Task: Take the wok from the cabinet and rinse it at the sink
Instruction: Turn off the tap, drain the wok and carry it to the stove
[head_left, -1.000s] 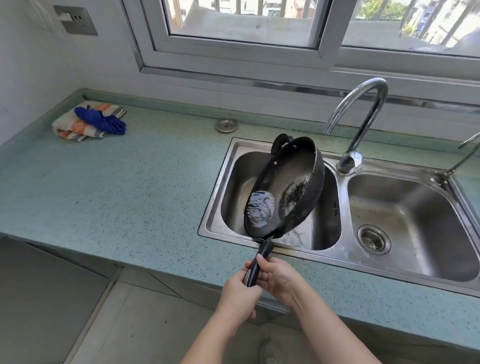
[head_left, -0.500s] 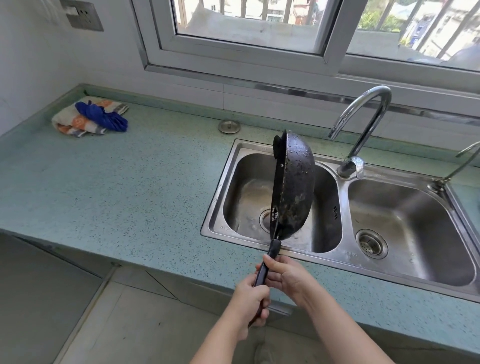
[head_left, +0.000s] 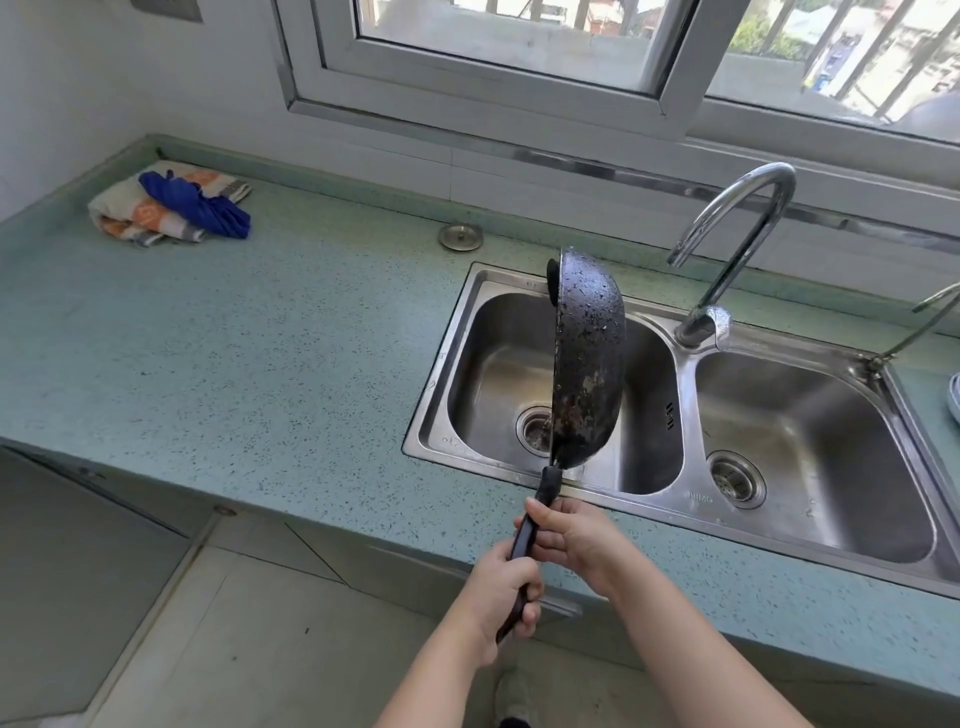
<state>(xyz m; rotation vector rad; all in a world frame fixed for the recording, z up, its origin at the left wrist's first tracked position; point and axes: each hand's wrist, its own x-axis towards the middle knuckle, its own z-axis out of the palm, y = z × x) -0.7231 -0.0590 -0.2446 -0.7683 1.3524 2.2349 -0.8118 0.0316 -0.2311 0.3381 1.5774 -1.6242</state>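
Holding wok (head_left: 587, 364) on edge above left basin of sink (head_left: 496, 338), with rim near vertical, wet mottled underside facing right, interior turned left and out of view. Rotated within the last second from an open-side-up tilt, pooled water inside, to this edge-on attitude; judged as rinse water dumped into basin and rinsing close to complete. Gripped by long handle (head_left: 548, 483) with both hands: right hand (head_left: 576, 540) wrapped round upper section nearest bowl, left hand (head_left: 501, 592) clenched round lower end. Forearms converging from bottom of frame. No stream visible at faucet (head_left: 737, 244), behind and right. Folded cloths (head_left: 171, 208) far left on countertop (head_left: 260, 338).
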